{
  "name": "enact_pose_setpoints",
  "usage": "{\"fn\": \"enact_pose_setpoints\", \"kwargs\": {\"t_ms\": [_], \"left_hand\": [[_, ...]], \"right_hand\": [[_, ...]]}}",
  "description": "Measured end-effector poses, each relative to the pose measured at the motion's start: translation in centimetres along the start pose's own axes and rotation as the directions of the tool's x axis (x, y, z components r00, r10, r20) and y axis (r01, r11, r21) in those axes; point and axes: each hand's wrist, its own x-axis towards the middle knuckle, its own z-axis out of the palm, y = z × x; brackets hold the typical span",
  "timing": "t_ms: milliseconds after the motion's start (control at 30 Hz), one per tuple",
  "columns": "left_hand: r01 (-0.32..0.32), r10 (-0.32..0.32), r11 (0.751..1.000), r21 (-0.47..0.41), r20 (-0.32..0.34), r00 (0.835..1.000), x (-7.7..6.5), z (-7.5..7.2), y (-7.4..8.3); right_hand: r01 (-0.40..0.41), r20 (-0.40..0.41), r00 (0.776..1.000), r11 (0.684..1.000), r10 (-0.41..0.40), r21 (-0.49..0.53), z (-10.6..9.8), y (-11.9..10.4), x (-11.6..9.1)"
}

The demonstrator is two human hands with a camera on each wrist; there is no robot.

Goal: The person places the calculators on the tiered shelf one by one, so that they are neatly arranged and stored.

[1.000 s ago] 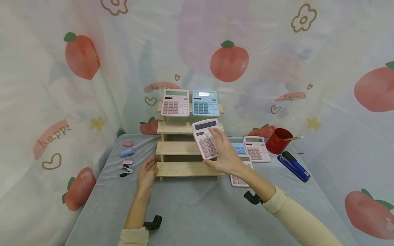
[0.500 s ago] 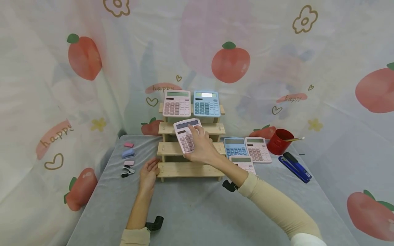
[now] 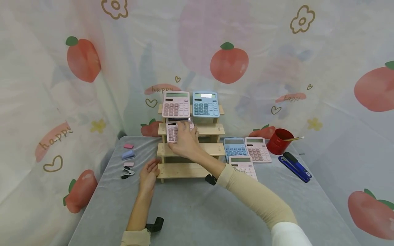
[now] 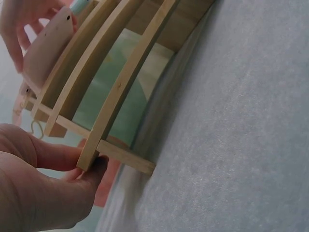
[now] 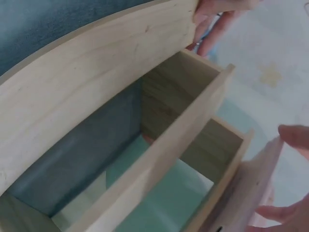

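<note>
At the left end of the second tier down on the wooden stand (image 3: pixel 187 171), a pink calculator (image 3: pixel 171 132) is pinched in the right hand (image 3: pixel 185 140), thumb by its lower edge and fingers over its face. It lies to the upper left of that hand, its long axis nearly upright, square beneath the top-tier pink calculator (image 3: pixel 176 104) and across the tier's front edge; whether its base bears on the board I cannot tell. The right hand, reaching in from the stand's right side, is the nearer. The left hand (image 3: pixel 148 173), lower down, pinches the lowest tier's left end between thumb and fingers, well apart from the pink calculator.
</note>
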Motion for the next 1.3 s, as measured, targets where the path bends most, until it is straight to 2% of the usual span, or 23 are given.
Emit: {"fn": "enact_pose_setpoints", "kwargs": {"t_ms": [133,267,500,733,933,1300], "left_hand": [[0.009,-0.009,1.0,-0.003,0.006,1.0,-0.1,0.1,-0.1],[0.009,-0.009,1.0,-0.002,0.003,1.0,-0.2,0.3,-0.1],[-0.008,0.008,1.0,-0.01,-0.005,1.0,-0.2,0.5,-0.1],[0.018,-0.018,1.0,0.003,0.003,1.0,-0.3,0.6,0.0],[0.02,-0.02,1.0,-0.008,-0.008,1.0,-0.1,0.3,0.1],[0.025,-0.025,1.0,0.007,0.005,1.0,-0.1,0.1,0.0]], "right_hand": [[-0.01,-0.046,0.999,0.998,0.008,-0.058,1.5,-0.2,0.6],[-0.006,-0.088,0.996,0.998,0.0,-0.069,2.6,-0.2,1.0],[0.017,-0.139,0.99,1.0,-0.018,-0.007,3.0,0.5,0.6],[0.03,-0.127,0.992,0.998,-0.024,0.049,1.2,2.4,-3.1],[0.062,-0.137,0.989,0.994,-0.049,0.092,-0.6,4.9,-6.6],[0.012,-0.159,0.987,0.995,0.004,0.099,-1.7,12.4,-12.9]]}}
